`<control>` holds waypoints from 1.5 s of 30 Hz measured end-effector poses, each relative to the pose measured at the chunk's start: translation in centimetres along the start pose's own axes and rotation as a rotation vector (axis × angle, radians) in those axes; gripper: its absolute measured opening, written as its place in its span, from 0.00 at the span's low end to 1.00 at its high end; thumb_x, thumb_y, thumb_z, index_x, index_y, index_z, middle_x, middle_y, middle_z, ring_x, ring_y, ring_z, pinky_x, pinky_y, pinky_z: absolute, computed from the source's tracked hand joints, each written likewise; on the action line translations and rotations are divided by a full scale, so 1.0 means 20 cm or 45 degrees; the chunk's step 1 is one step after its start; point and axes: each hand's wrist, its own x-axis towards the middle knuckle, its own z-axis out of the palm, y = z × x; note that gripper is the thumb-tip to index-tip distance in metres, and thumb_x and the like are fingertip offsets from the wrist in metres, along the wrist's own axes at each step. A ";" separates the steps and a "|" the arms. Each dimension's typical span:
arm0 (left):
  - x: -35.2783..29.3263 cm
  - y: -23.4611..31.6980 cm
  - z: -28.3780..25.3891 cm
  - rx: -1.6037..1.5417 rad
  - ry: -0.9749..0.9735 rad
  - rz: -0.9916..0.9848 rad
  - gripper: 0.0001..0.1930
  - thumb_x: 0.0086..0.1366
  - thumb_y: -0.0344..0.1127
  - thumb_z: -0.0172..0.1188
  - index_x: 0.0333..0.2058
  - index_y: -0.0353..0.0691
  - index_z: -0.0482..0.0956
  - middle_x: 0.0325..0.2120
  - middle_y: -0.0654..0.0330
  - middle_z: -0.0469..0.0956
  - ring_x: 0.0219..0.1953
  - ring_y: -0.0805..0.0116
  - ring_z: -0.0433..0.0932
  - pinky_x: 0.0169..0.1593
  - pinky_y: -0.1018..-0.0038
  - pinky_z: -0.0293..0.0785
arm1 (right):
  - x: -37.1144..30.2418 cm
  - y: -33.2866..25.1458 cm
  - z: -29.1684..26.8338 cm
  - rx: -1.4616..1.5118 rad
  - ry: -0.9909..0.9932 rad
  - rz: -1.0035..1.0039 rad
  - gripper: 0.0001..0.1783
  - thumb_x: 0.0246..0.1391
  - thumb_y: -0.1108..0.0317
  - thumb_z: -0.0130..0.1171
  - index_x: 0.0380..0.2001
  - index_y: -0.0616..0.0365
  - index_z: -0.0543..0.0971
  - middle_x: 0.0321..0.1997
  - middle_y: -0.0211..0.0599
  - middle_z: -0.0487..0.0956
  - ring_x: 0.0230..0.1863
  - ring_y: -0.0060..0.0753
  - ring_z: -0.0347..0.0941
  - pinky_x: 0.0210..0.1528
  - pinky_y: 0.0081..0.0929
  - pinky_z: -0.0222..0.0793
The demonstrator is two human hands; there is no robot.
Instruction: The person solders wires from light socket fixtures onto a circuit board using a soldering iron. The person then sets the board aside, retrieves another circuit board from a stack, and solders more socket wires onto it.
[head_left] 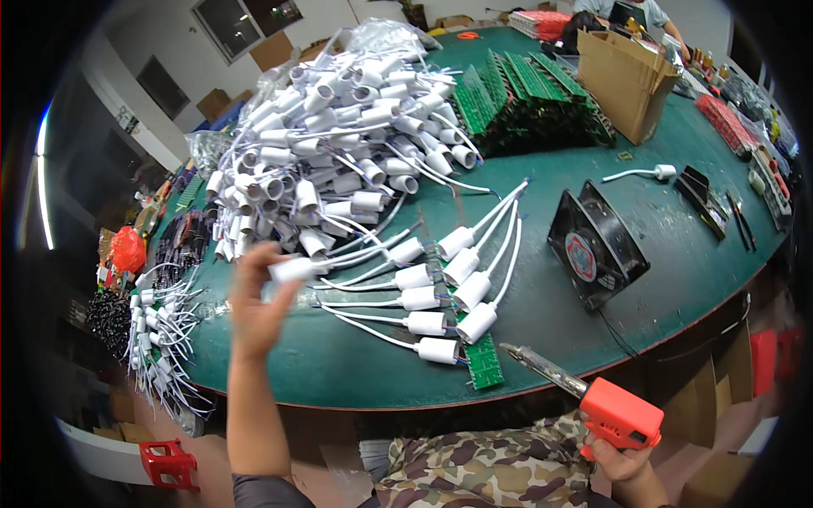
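Observation:
My left hand (257, 311), blurred by motion, holds a white cup-shaped socket with a cable (294, 271) between thumb and fingers, beside the big heap. My right hand (622, 464) grips the red handle of a soldering gun (622, 413) near the table's front edge, its metal tip pointing up and left. Left of that tip lies a strip of green circuit board (484, 364), with white sockets (438, 350) in two rows along it. Thin coloured wires run from several of these sockets to the board. Their white cables fan out to the left and up to the right.
A large heap of white sockets (368, 173) covers the table's far left. Behind the board are stacked green circuit boards (529, 93) and a cardboard box (627, 80). A black fan (597, 245), a single socket (665, 172) and pliers (743, 222) lie right. Another person (656, 13) sits across.

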 end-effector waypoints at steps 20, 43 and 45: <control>-0.40 0.45 0.55 0.113 -0.518 0.470 0.31 0.47 0.24 0.74 0.52 0.43 0.74 0.39 0.54 0.82 0.36 0.54 0.80 0.38 0.62 0.75 | 0.01 -0.06 0.00 -0.107 -0.103 0.002 0.21 0.58 0.66 0.67 0.50 0.68 0.79 0.37 0.38 0.83 0.31 0.25 0.80 0.34 0.25 0.78; -0.44 0.47 0.70 0.291 -0.359 0.599 0.19 0.42 0.24 0.72 0.36 0.43 0.82 0.44 0.56 0.76 0.46 0.52 0.76 0.48 0.56 0.69 | 0.06 -0.06 0.05 -0.460 -0.276 -0.224 0.13 0.54 0.65 0.67 0.38 0.64 0.83 0.32 0.37 0.84 0.27 0.28 0.82 0.31 0.26 0.79; -0.44 0.46 0.71 0.292 -0.367 0.610 0.19 0.41 0.24 0.72 0.36 0.43 0.81 0.44 0.56 0.76 0.46 0.52 0.76 0.48 0.56 0.69 | 0.10 -0.05 0.06 -0.415 -0.290 -0.270 0.12 0.53 0.66 0.67 0.36 0.64 0.84 0.30 0.37 0.84 0.27 0.30 0.82 0.31 0.27 0.79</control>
